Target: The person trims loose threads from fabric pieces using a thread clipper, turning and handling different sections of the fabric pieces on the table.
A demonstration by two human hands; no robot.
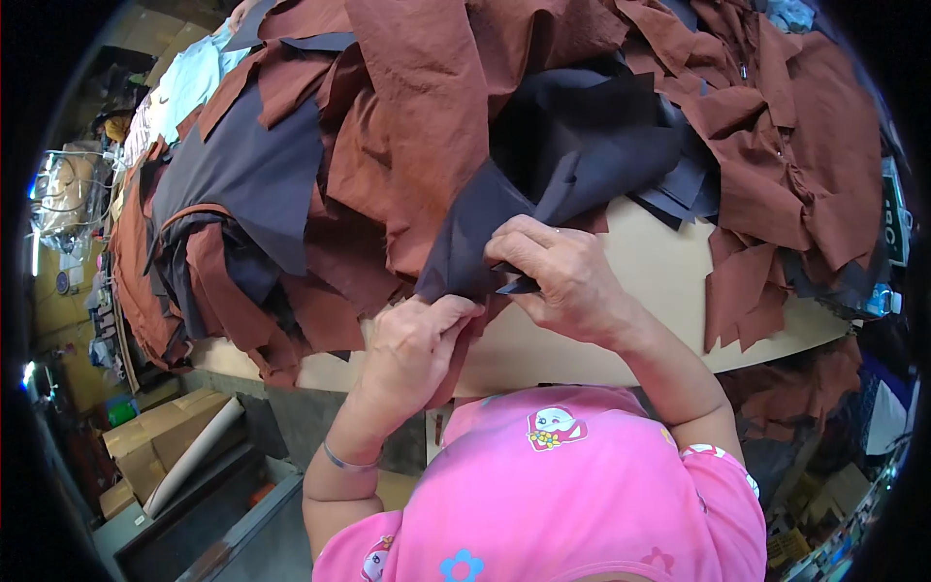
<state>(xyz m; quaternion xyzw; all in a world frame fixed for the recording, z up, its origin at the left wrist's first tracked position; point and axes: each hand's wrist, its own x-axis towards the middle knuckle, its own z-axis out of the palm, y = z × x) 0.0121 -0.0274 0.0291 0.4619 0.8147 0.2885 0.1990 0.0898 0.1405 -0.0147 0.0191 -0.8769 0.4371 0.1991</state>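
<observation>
Beneath right fingers [514, 249], perhaps half-hidden snips [519, 285].

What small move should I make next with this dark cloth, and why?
Perhaps ease the dark cloth flatter: your left hand pinches its lower edge, your right hand is close by, and folds show beyond.

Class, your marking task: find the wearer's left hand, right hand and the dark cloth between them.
Left hand [411, 339]: head view, on the back of the hand.
Right hand [562, 272]: head view, on the back of the hand.
Dark cloth [465, 241]: head view, on its flat face.
</observation>
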